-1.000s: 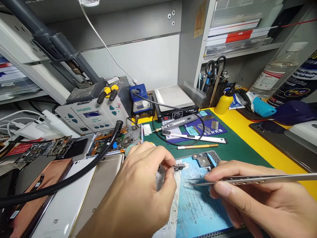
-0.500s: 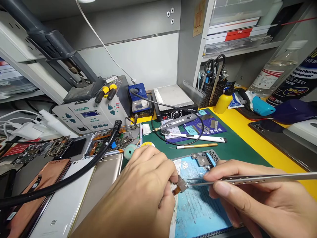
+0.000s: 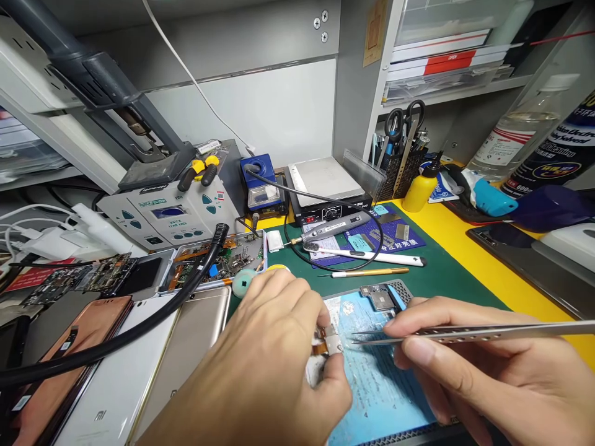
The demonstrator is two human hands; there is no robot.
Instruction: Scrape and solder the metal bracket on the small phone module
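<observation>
My left hand (image 3: 274, 347) is closed, with thumb and forefinger pinching a small metal-covered electronic part (image 3: 331, 342) that has an orange-brown flex cable (image 3: 320, 349). The fingers cover some of it. In my right hand (image 3: 502, 378), fingers and thumb are wrapped round silver tweezers (image 3: 465, 334). The tweezers' two tips stand slightly apart, just right of the small part and not gripping it. Beneath both hands lies a light blue printed pad (image 3: 372, 390). Another small circuit piece with a metal shield (image 3: 382, 298) rests at the pad's far edge.
A black hose (image 3: 186, 303) arches over several phones (image 3: 102, 371) on the left. Behind my hands are a tray of circuit boards (image 3: 264, 248), a toothbrush (image 3: 367, 254), a gold-handled pen tool (image 3: 372, 272) and a hot plate (image 3: 325, 183). A yellow bottle (image 3: 421, 189) stands at right.
My left hand has turned the small part and drawn it slightly left, away from the tweezers. Its thumb has come forward. The tweezer tips no longer touch the part.
</observation>
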